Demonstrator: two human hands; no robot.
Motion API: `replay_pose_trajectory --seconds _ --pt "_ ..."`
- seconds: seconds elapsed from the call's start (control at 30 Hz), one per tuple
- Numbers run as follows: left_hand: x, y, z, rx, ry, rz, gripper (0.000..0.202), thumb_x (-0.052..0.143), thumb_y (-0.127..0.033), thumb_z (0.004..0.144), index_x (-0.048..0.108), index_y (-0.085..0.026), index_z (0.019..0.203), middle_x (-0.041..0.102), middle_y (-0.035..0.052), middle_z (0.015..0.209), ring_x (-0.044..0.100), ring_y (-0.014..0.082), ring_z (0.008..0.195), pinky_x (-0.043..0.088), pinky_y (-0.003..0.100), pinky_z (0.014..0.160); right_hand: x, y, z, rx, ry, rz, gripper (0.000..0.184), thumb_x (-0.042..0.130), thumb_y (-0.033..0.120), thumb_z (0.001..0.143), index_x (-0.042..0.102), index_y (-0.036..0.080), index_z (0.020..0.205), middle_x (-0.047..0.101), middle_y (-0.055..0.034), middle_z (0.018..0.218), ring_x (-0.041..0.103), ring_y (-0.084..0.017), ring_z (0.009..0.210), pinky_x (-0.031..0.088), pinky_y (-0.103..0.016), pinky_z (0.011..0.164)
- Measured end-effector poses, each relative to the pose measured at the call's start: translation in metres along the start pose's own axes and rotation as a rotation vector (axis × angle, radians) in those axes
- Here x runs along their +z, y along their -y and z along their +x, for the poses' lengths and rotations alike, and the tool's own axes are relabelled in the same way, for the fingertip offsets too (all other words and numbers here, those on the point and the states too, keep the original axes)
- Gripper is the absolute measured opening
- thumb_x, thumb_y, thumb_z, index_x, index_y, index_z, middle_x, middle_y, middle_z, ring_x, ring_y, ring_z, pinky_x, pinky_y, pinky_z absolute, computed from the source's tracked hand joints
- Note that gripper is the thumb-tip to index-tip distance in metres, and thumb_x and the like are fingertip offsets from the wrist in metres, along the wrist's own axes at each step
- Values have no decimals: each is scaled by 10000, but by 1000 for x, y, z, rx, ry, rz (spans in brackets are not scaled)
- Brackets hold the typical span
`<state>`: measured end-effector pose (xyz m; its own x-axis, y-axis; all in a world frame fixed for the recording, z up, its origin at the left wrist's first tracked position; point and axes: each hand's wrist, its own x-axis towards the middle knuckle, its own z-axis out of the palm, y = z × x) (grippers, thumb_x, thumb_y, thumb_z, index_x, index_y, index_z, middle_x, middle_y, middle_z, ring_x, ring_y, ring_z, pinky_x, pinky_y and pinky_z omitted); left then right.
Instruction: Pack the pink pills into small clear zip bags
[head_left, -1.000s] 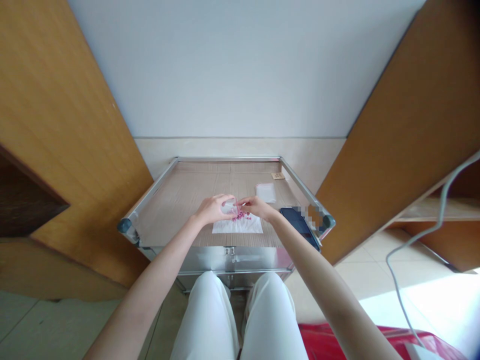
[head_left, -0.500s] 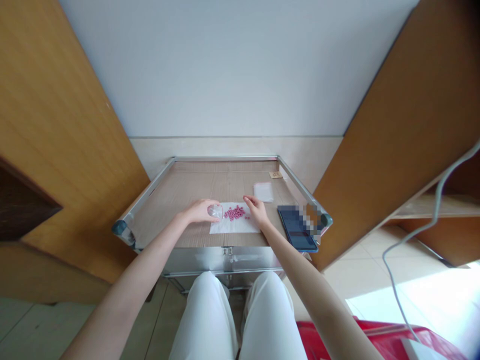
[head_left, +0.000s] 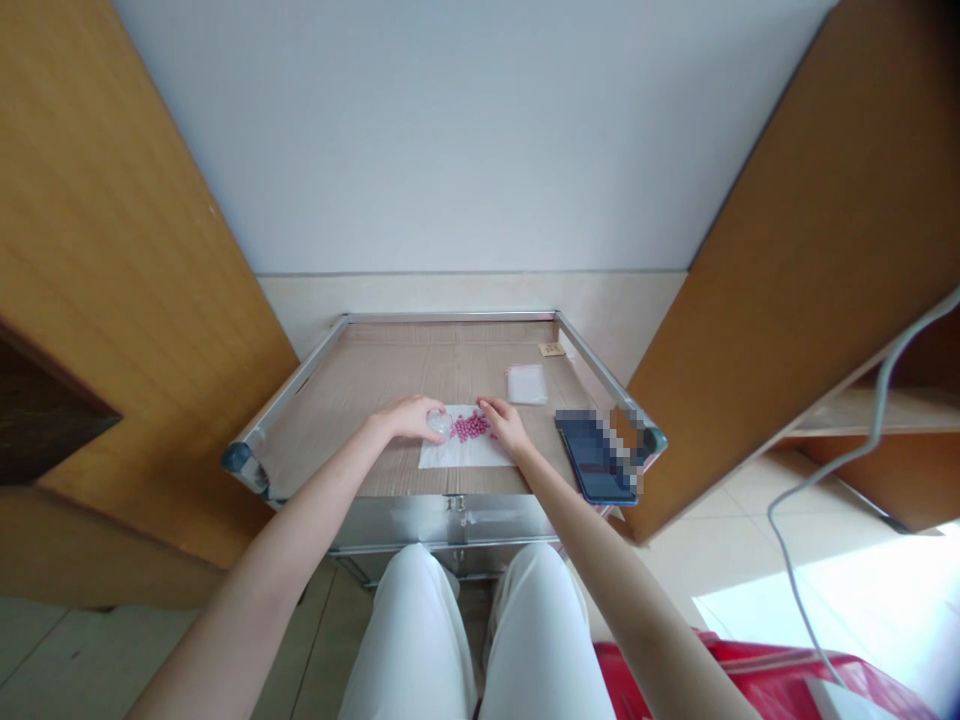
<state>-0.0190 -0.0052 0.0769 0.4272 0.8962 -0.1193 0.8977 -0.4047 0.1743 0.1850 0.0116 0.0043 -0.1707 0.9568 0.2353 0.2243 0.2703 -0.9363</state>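
The person sits before a table with a metal rim (head_left: pixel 450 317), and both hands rest on a white sheet (head_left: pixel 465 456) close to its near edge. The left hand (head_left: pixel 405 418) is closed around a small clear container (head_left: pixel 439 425) at the left end of the sheet. Just to the right of it lies a little heap of pink beads (head_left: pixel 471 428). The heap stretches from left to right, so its left end almost touches the container. The right hand (head_left: pixel 507 430) comes in from the right, fingers bent down on the right end of the heap; whether it pinches a bead, I cannot tell. Which way the container's mouth points is too small to see. A dark phone (head_left: pixel 592 455) lies further right, and some clear bags (head_left: pixel 526 383) lie further away.
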Motion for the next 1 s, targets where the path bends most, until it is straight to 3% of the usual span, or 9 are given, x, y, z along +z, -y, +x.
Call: replay_pose_trajectory --seconds 0.23,0.47,0.8,1.0 --pt "-10 -16 17 -7 116 170 601 586 -622 448 582 -304 958 635 23 921 576 220 818 410 281 679 2 -2 -1 -14 29 -20 366 404 382 772 577 136 981 608 -85 982 551 -168 879 399 -300 799" --pt "-18 -32 33 -9 208 272 598 615 -609 405 611 -278 903 642 42 904 579 234 808 418 292 665 3 -5 0 -101 58 -180 342 343 276 810 565 121 1019 576 -115 1055 511 -171 975 350 -322 878" --pt "-16 -34 40 7 190 269 551 649 -577 367 639 -268 823 652 47 840 585 242 765 423 303 637 6 -1 -2 -138 123 -296 348 319 244 817 551 149 1058 558 -105 1090 493 -171 1015 339 -322 896" --pt "-18 -32 40 39 181 288 592 683 -538 337 619 -308 879 644 27 894 577 234 812 411 300 692 5 0 -4 -152 124 -309 351 313 245 820 551 143 1056 562 -105 1084 497 -166 1006 339 -311 896"
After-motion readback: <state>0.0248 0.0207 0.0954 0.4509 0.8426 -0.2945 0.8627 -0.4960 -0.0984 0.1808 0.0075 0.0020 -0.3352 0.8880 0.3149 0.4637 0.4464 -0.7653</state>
